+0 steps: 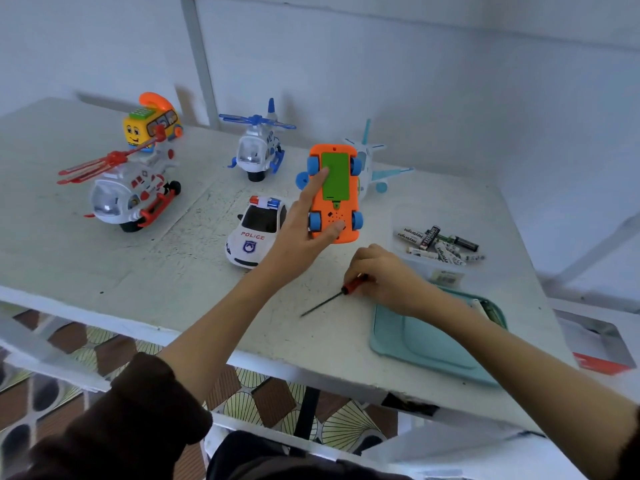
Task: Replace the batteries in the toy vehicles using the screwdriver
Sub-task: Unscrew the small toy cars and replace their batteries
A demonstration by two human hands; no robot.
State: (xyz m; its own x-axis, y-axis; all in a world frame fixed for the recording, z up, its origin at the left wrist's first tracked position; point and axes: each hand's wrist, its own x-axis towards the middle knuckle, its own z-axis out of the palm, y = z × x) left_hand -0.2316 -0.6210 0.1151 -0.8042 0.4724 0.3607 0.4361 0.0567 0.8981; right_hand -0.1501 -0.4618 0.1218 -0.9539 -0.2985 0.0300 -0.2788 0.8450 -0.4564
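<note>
- The left hand [304, 230], at the centre of the frame, holds the orange toy car [333, 195] with its underside facing the camera; the forefinger lies along the car's left edge beside the green battery cover [334, 176], and the thumb presses the lower end near the speaker holes.
- That grip is a pinch between forefinger and thumb; the other fingers are hidden behind the toy.
- The right hand [384, 278], lower and right of centre, is curled round the red and black handle of the screwdriver [334, 296], whose dark shaft lies on the table [104, 265] and points toward the lower left.
- The handle is mostly covered by the fingers, so how tightly it is held is hard to say.
- A white police car [254, 233] stands just left of the left hand.
- A blue and white helicopter [258, 147] stands at upper centre, a red and white helicopter [128, 188] at left, and a yellow bus-shaped toy [152, 124] behind it.
- A white and light-blue toy plane [374, 164] stands behind the orange car, partly hidden by it.
- Loose batteries [440, 245] lie in a clear container at the right.
- A teal tray [426, 344] lies under the right forearm near the table's front edge.
</note>
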